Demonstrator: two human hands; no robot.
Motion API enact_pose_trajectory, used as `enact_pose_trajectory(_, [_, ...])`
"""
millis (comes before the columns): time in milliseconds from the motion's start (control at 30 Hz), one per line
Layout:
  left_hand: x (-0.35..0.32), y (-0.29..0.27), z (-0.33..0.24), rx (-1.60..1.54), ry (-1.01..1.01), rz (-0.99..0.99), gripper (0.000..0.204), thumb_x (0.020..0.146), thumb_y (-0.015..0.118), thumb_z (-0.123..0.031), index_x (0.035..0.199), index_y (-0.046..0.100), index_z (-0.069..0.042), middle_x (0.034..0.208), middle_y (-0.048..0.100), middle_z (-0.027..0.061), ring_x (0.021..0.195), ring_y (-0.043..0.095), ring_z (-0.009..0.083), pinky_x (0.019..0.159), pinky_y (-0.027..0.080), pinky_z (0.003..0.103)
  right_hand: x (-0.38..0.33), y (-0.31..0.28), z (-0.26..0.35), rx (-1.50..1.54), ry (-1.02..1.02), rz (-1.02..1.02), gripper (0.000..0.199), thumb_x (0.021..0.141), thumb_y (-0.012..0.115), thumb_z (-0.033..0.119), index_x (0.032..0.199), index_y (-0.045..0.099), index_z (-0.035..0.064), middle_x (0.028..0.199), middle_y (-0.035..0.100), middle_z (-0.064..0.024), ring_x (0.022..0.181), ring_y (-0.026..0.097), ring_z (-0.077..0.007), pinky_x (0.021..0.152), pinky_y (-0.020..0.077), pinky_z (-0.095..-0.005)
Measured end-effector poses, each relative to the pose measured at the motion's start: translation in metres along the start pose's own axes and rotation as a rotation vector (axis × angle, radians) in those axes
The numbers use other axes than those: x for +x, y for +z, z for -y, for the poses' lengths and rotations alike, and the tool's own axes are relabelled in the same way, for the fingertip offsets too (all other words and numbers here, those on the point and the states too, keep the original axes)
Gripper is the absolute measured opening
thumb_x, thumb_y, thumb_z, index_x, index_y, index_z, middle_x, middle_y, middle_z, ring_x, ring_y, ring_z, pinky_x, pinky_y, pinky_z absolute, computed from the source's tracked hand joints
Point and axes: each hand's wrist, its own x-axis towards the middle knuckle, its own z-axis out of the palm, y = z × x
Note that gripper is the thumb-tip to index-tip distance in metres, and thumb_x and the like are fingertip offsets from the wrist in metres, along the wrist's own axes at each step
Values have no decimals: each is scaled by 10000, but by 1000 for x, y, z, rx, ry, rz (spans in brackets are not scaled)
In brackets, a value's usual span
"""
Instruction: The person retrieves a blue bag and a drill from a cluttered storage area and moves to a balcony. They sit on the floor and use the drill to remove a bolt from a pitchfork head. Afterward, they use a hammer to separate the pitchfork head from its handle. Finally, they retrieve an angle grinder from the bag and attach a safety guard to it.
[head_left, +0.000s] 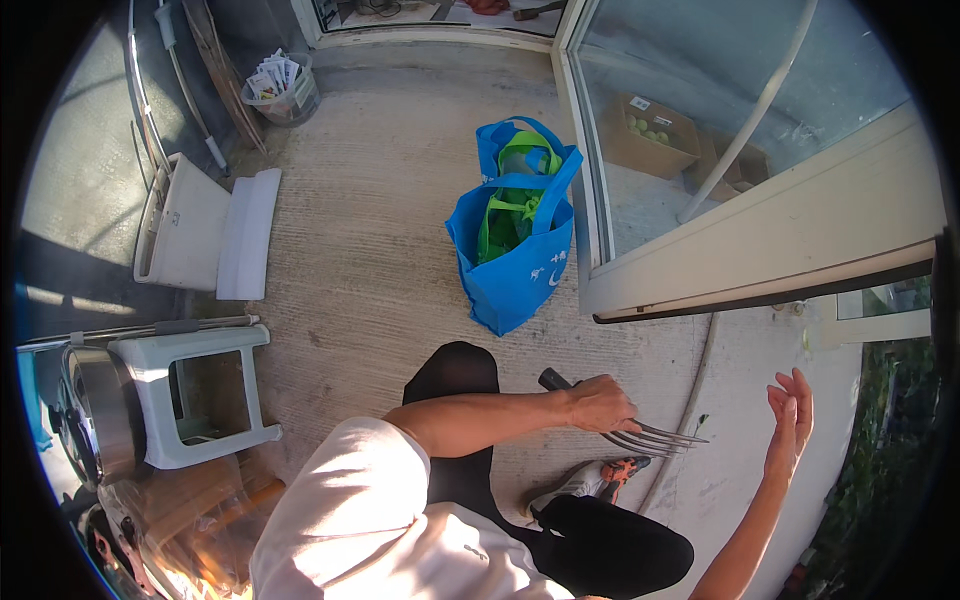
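My left hand (602,403) is closed around a garden hand fork (660,437), near where its tines begin. The black handle end sticks out to the left of the fist, and several long, curved metal tines point right. This fork is above my shoe (565,490), beside an orange and black patch whose nature I cannot make out. Off to the right, my right hand (790,420) is raised with its fingers apart and holds nothing. Ahead of my knee stands a blue shopping bag (515,290) with green bags or material inside.
At right stands an open glass door (760,250), with a cardboard box of round green fruit (650,140) behind its pane. Along the left wall are a pale stool (195,390), a white bin (185,225), poles and a plastic tub (290,105). Plants (885,420) grow at far right.
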Motion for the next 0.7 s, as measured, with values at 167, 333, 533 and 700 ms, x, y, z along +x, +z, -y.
enact_pose_trajectory(167, [-17,7,20,-4,-49,16,483,918,575,-467,664,589,-57,634,618,139,628,619,374,588,493,467,32,134,104,-82,-344,13,777,898,683,426,1465,330,31,1388,472,-157,1273,467,-248,1098,335,-400])
enact_pose_trajectory(333, [-2,8,6,-52,-7,79,514,923,547,-483,665,639,-48,649,635,169,665,636,400,641,508,478,45,189,131,-2,-233,-395,757,919,668,419,1406,294,-25,1365,435,-185,1272,413,-242,1099,288,-362])
enact_pose_trajectory(533, [-6,7,-3,-68,49,15,492,912,587,-459,643,600,-48,612,606,150,622,618,376,592,494,457,52,191,120,-51,-277,-360,762,887,731,321,1369,271,-48,1379,379,-207,1263,397,-270,1090,304,-379])
enact_pose_trajectory(700, [-5,21,-5,-66,55,21,470,916,588,-443,661,624,-51,629,623,154,632,628,376,599,499,459,58,181,110,-60,-325,-385,741,863,756,281,1334,293,-56,1313,416,-193,1212,425,-253,1059,336,-377])
